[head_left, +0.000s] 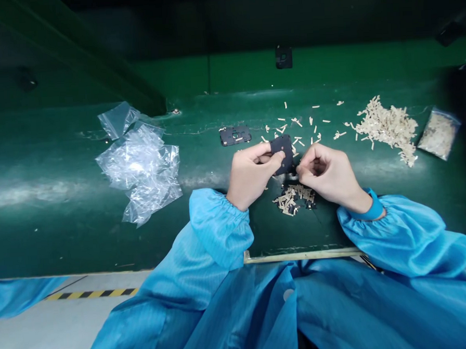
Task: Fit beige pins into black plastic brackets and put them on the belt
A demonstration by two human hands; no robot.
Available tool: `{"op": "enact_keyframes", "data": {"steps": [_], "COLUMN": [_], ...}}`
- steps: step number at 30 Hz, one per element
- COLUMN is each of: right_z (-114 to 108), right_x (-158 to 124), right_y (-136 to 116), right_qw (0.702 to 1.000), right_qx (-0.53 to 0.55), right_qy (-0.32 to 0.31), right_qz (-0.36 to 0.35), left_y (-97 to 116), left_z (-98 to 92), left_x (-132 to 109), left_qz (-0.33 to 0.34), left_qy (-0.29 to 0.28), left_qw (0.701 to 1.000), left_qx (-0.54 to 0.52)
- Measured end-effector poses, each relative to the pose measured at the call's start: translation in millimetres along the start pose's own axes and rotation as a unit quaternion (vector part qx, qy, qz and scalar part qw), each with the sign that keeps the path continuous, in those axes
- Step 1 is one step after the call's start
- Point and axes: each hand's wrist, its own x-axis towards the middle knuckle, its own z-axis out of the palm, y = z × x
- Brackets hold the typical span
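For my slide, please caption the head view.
Left hand holds a dark plate; right hand pinches beside it, above pale strips.

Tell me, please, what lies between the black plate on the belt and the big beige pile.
Scattered beige strips on the belt, in the head view.

Black plate (283, 150) partly behind left hand (252, 176)

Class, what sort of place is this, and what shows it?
Probably a factory assembly line: green conveyor belt, blue work-coat sleeves, piles of tan parts, a dark plate in the left hand.
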Motion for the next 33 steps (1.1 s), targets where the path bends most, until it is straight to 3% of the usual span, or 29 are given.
{"op": "enact_keyframes", "data": {"steps": [7, 16, 33], "right_z": [-1.2, -2.1, -5.2], "right_x": [1.8, 5.5, 8.6], "right_y": [-1.6, -7.3, -5.8], "right_qw": [1.000, 0.995, 0.992], "right_qx": [-0.005, 0.076, 0.088], "right_qy": [-0.015, -0.031, -0.038], "right_qz": [0.005, 0.059, 0.079], "left_y": [1.1, 0.3, 2.6], "left_z": [-0.2, 0.0, -0.2], "left_x": [-1.4, -1.6, -2.3], "left_qz": [0.007, 0.010, 0.001], "left_qy": [-0.004, -0.002, -0.014], "left_qw": [1.000, 1.000, 1.000], "left_qx": [0.007, 0.006, -0.019]}}
